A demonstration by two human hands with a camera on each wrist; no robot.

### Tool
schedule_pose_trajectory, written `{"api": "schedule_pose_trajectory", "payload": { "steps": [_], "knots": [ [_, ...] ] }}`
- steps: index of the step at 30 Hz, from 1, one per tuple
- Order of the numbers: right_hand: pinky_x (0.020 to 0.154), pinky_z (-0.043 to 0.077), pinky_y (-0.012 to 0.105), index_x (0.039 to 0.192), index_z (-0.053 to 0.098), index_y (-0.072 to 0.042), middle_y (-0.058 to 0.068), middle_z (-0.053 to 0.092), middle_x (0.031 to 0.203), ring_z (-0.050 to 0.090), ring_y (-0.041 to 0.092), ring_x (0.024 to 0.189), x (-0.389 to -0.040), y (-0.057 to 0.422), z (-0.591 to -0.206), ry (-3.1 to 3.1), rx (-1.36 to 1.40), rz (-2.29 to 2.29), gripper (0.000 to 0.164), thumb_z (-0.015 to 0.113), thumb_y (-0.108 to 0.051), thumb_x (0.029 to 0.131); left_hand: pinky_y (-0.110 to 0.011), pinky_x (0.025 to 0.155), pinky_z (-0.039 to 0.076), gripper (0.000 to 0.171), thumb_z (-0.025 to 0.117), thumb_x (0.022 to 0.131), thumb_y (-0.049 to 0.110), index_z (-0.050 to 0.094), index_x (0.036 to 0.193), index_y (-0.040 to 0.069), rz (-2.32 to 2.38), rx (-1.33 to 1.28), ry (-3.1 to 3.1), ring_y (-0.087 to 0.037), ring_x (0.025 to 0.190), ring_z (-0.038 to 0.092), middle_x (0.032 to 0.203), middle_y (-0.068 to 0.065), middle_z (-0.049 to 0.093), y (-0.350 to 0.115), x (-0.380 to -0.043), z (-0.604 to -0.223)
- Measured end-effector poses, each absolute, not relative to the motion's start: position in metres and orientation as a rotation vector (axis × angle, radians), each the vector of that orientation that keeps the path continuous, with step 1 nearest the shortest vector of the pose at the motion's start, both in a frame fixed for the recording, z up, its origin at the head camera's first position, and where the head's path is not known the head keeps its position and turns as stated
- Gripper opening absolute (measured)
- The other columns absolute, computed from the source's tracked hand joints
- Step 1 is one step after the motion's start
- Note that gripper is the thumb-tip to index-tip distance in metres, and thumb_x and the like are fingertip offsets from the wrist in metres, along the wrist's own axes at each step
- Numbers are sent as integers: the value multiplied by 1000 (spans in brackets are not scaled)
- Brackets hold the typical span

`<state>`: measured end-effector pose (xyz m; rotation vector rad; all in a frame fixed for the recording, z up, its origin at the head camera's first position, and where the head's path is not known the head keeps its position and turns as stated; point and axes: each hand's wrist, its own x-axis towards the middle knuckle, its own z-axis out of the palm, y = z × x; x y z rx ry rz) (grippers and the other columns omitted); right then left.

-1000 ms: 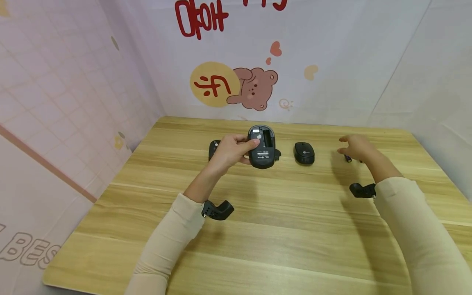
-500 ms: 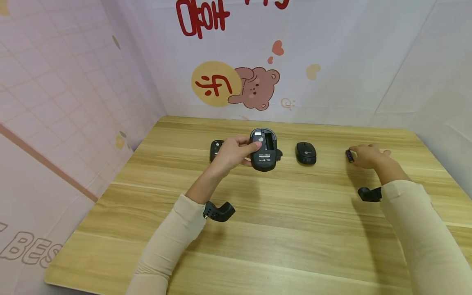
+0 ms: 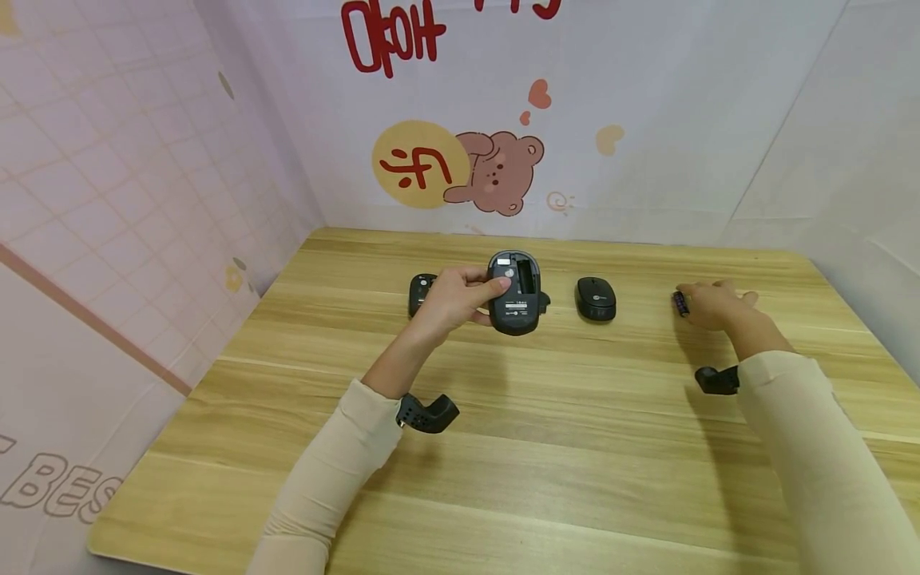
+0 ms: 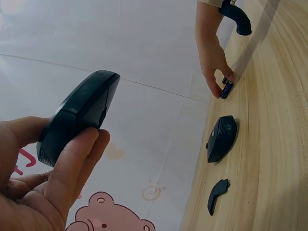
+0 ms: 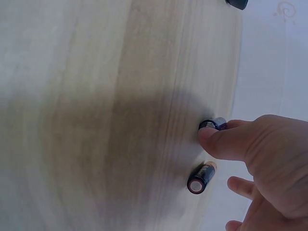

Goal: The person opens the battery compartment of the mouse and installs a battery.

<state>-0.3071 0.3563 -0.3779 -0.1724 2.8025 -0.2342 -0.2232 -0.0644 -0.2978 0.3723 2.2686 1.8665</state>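
My left hand (image 3: 453, 297) grips a black computer mouse (image 3: 513, 313) above the table, its underside facing me. Its battery compartment is uncovered, with a dark hollow inside. Over at the right, my right hand (image 3: 715, 307) pinches an AA-type battery (image 5: 215, 123) between thumb and finger, low at the tabletop. Beside it in the right wrist view lies a second battery (image 5: 202, 177), apart from the fingers. A small black battery cover (image 4: 219, 195) lies on the table, partly hidden behind the held mouse in the head view.
Another black mouse (image 3: 596, 299) sits upright between the two hands. Partly covered by my left hand, a further dark device (image 3: 419, 292) lies on the wooden table (image 3: 546, 447). A printed white cloth (image 3: 661, 120) hangs behind the table's back edge.
My right hand has moved slightly right and down onto the battery, and its spread fingers have come together on it. The left hand keeps holding the mouse almost in place.
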Motion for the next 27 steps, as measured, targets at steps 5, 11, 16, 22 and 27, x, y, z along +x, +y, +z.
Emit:
{"api": "schedule_pose_trajectory", "payload": {
  "steps": [5,11,16,22,27],
  "knots": [
    [81,3,84,143,23,0,35,21,139,13,62,118,-307,355,-379,2825,-192,-203,57,48,-7,92,-32,64,57,28,62,91,17,63,109,-3,1867,370,2269,-22,83,64,94,-15,65,-65,-223,-298],
    [81,5,84,139,28,3,37,29,134,18,63,115,-307,353,-381,2861,-222,-197,54,50,-8,91,-31,64,57,27,62,90,17,63,109,-3,1868,360,2269,-24,84,63,93,-14,64,-65,-223,-298],
    [80,3,84,136,30,4,39,32,131,16,61,116,-306,352,-384,2868,-202,-278,54,52,-7,88,-32,64,57,27,62,91,17,63,109,-3,1863,363,2265,-24,83,63,93,-14,64,-65,-222,-297],
    [82,8,81,131,30,3,41,41,121,23,60,112,-306,352,-387,2916,-180,-374,52,53,-8,86,-31,65,57,29,61,91,20,63,110,-2,1845,341,2286,-21,83,63,94,-13,64,-66,-222,-297],
    [80,14,71,129,28,6,37,45,116,32,59,105,-304,347,-386,2961,-183,-531,52,55,-7,87,-31,65,57,29,61,91,19,63,110,-3,1859,341,2276,-24,85,63,94,-14,64,-66,-223,-297]
  ]
}}
